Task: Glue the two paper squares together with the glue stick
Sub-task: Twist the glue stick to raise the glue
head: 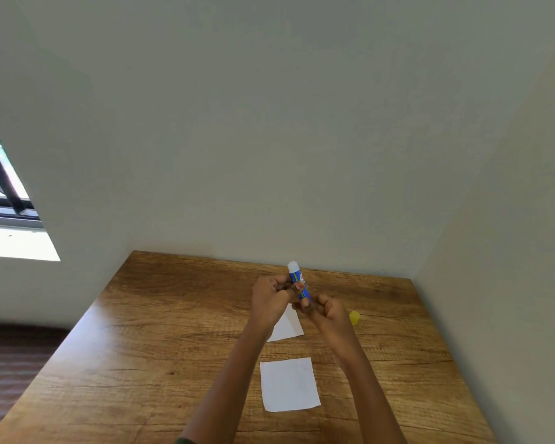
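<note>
Over a wood-grain tabletop (pixel 141 331) set into a pale-walled corner, I watch both hands meet around a blue plastic glue stick (pixel 298 285) with a white exposed tip, held above the desk and tilted away from the camera. The left hand (pixel 269 302) pinches the barrel near its middle with fingers curled; the right hand (pixel 329 312) closes on the lower end, apparently at the twist base. A small yellow cap-like piece (pixel 354 317) lies on the wood just beside the right hand.

Two white paper squares wait flat below: the far square (pixel 289 326), partly hidden under the wrists, and the near square (pixel 289 384), lying apart from it, closer to the camera.

My judgement: the stick is being wound out. Done well, that means turning the base only a little, so a short stub of glue stands clear and does not snap or smear.

The barrel's label shows red and white marks, too blurred for me to read any brand.
</note>
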Demonstrator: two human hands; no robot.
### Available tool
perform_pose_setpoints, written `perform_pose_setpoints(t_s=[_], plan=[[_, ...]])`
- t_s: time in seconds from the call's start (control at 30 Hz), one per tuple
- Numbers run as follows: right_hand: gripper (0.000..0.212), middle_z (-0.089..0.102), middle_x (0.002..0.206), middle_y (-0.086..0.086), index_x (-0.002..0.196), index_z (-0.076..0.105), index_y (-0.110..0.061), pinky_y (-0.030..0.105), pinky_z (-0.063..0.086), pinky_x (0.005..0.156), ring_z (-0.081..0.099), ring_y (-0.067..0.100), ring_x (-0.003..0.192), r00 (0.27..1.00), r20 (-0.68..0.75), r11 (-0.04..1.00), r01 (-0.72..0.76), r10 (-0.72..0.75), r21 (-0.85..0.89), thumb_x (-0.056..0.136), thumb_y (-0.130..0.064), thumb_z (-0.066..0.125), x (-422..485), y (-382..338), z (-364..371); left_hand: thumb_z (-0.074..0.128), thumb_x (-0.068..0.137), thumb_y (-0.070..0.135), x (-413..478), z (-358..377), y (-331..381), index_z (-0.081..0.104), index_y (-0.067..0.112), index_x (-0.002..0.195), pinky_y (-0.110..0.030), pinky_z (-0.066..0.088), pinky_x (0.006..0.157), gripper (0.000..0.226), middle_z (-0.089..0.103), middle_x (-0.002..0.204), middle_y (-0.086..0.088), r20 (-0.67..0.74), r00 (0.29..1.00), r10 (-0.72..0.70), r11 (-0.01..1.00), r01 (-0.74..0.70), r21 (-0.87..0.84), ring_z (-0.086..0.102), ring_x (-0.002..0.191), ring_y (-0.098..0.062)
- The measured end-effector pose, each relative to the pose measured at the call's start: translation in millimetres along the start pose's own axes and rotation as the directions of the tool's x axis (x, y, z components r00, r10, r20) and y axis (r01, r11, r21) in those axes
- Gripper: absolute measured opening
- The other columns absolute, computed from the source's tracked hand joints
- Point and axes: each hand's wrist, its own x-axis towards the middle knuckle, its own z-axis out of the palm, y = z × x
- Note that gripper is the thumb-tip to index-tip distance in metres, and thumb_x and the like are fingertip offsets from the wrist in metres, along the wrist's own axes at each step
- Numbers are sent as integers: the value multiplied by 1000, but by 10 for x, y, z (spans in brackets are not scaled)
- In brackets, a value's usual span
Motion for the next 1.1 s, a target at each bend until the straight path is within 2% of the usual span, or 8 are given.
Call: perform_pose_setpoints(t_s=[0.17, 0.23, 0.33, 0.43, 0.63, 0.87, 1.0, 1.1], plan=[[14, 74, 84, 3, 90, 67, -18, 37, 55, 79, 69, 17, 86, 995, -101, 1000, 3, -5, -24, 79, -24, 73, 29, 38, -15, 69, 80, 9, 1, -4, -18, 74, 9, 91, -23, 55, 76, 12, 75, 84, -6, -16, 1000, 6, 1000, -6, 22, 71, 81, -13], [6, 75, 85, 0, 88, 68, -19, 39, 54, 82, 70, 17, 89, 997, -71, 999, 14, -18, -51, 85, -25, 67, 40, 52, -6, 70, 80, 9, 2, -2, -27, 74, 8, 92, -20, 55, 73, 13, 74, 83, -6, -19, 1000, 2, 1000, -2, 18, 71, 78, -11], [23, 76, 88, -1, 98, 68, -20, 29, 48, 79, 68, 15, 95, 1000, 3, 999, -8, 8, -45, 97, -29, 46, 25, 40, 28, 68, 81, 8, 5, -7, -8, 74, 10, 88, -13, 53, 63, 10, 74, 79, -2, -5, 1000, -11, 1000, 11, -20, 69, 70, -4], [31, 75, 91, 3, 105, 64, -17, 18, 41, 77, 65, 12, 98, 997, 55, 998, -59, 58, 25, 100, -30, 36, 5, 2, 43, 68, 81, 7, 3, -16, -28, 74, 9, 89, -21, 56, 69, 11, 74, 82, -7, -8, 1000, -8, 1000, 7, -30, 71, 74, -10], [14, 74, 91, -2, 95, 62, -21, 36, 51, 91, 67, 13, 98, 1000, -15, 1000, 18, -17, 26, 89, -33, 58, 0, 64, 86, 68, 80, 6, 12, -19, -38, 74, 9, 88, -25, 57, 70, 11, 74, 83, -9, -16, 1000, 0, 1000, 0, -30, 71, 76, -15], [37, 76, 84, 5, 87, 64, -16, 18, 37, 78, 65, 13, 100, 992, 95, 994, -89, 84, 60, 100, -33, 34, -19, -15, 21, 67, 81, 6, 21, 2, -47, 73, 4, 92, -29, 57, 76, 13, 74, 85, -10, 20, 1000, 1, 1000, -1, -22, 70, 78, -14], [32, 76, 91, 2, 104, 65, -16, 29, 47, 87, 66, 15, 99, 998, 53, 999, -41, 39, 35, 94, -39, 45, -18, 32, 31, 68, 81, 7, 27, -7, -73, 74, 7, 92, -31, 57, 78, 12, 75, 86, -9, 17, 1000, 7, 1000, -6, -13, 71, 81, -16], [36, 76, 84, 2, 98, 66, -11, 31, 47, 84, 67, 11, 93, 998, 55, 999, -32, 32, -8, 95, -38, 42, -18, 19, 11, 68, 81, 9, 28, -3, -89, 74, 7, 91, -30, 56, 80, 12, 75, 87, -8, 16, 1000, 7, 1000, -7, 7, 70, 83, -16]])
